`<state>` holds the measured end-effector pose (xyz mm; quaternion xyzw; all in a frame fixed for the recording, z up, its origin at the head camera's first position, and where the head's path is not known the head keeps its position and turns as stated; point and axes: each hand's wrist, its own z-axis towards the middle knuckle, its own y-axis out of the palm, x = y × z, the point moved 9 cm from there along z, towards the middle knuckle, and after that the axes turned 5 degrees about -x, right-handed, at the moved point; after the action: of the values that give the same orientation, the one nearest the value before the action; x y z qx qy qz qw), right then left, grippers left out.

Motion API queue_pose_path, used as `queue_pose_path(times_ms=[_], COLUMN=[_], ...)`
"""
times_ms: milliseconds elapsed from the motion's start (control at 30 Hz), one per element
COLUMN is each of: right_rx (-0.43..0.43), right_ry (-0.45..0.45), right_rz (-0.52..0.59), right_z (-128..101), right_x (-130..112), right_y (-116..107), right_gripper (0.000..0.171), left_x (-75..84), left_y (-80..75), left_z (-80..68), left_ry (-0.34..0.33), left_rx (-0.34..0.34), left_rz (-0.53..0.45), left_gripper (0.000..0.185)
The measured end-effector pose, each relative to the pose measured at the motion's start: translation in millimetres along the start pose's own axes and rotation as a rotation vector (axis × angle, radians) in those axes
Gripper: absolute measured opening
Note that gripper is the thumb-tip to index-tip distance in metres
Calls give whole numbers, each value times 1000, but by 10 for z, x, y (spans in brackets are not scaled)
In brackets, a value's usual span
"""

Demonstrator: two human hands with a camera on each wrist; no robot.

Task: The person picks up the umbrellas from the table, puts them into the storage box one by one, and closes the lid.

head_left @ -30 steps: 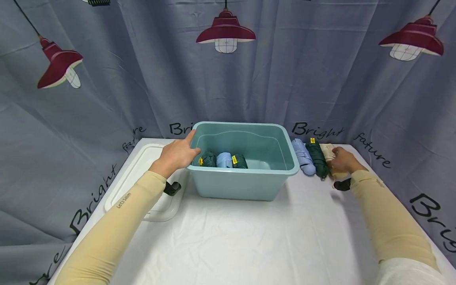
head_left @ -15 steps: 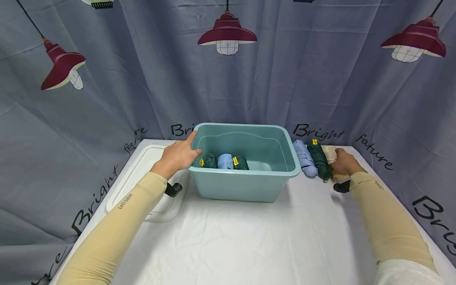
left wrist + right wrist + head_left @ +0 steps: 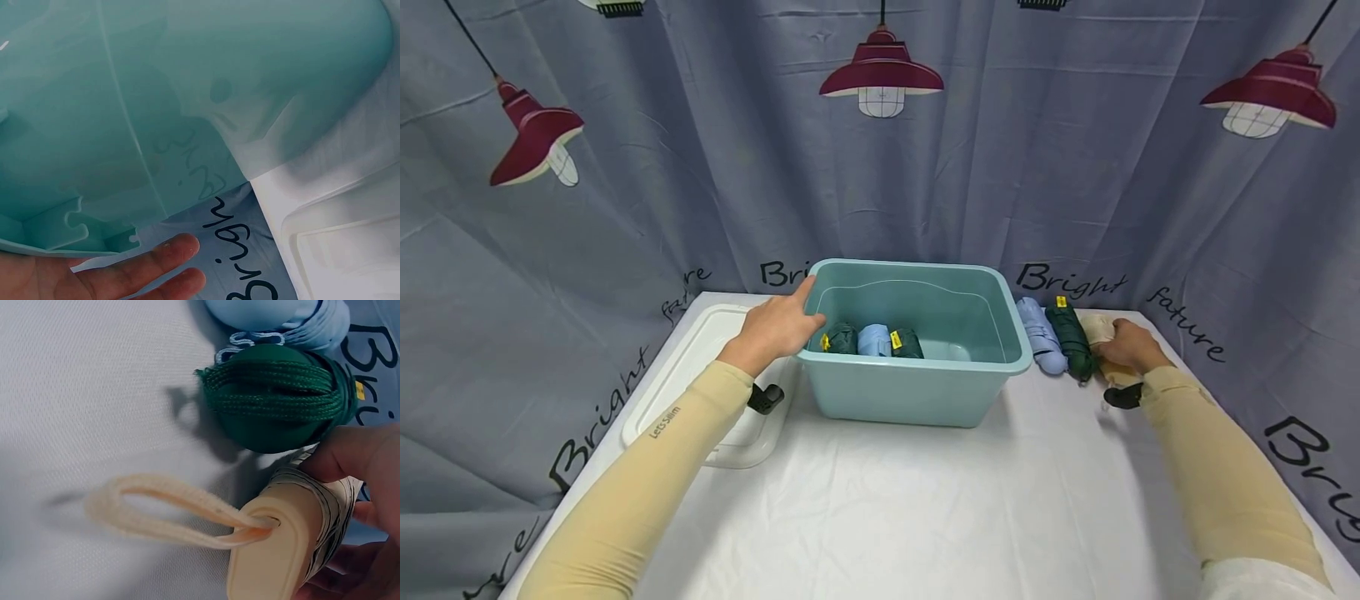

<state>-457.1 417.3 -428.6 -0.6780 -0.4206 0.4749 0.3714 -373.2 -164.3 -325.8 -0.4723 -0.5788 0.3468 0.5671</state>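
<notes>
A teal plastic bin (image 3: 917, 392) stands mid-table with three rolled umbrellas inside: dark green (image 3: 840, 338), light blue (image 3: 873, 340) and dark green (image 3: 906, 342). My left hand (image 3: 775, 327) rests on the bin's left rim, and its fingers (image 3: 156, 262) lie straight under the rim of the bin wall (image 3: 187, 94). To the right of the bin lie a light blue umbrella (image 3: 1041, 335), a dark green umbrella (image 3: 1070, 337) and a beige umbrella (image 3: 1097, 327). My right hand (image 3: 1126, 344) grips the beige umbrella (image 3: 287, 544), whose strap loop (image 3: 156, 506) lies on the cloth beside the green umbrella (image 3: 281, 406).
A white lid (image 3: 700, 367) lies flat left of the bin, also seen in the left wrist view as the lid (image 3: 350, 250). A white cloth (image 3: 910, 508) covers the table. A printed grey curtain (image 3: 700, 167) hangs close behind and along both sides.
My right hand has shifted slightly along the beige umbrella toward me. The left hand stays on the bin's rim.
</notes>
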Motion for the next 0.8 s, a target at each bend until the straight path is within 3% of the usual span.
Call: queue_pose_path(times_ms=[500, 800], right_rx=[-55, -9], right_ry=[15, -29], right_rz=[159, 180], right_z=[-110, -201], right_x=[108, -4], right_y=[-32, -191], right_gripper=[85, 86], left_x=[3, -10], left_y=[14, 8], left_z=[-1, -5], left_ry=[-5, -3], left_rx=[-13, -16], left_rz=[-3, -3], left_gripper=[78, 78])
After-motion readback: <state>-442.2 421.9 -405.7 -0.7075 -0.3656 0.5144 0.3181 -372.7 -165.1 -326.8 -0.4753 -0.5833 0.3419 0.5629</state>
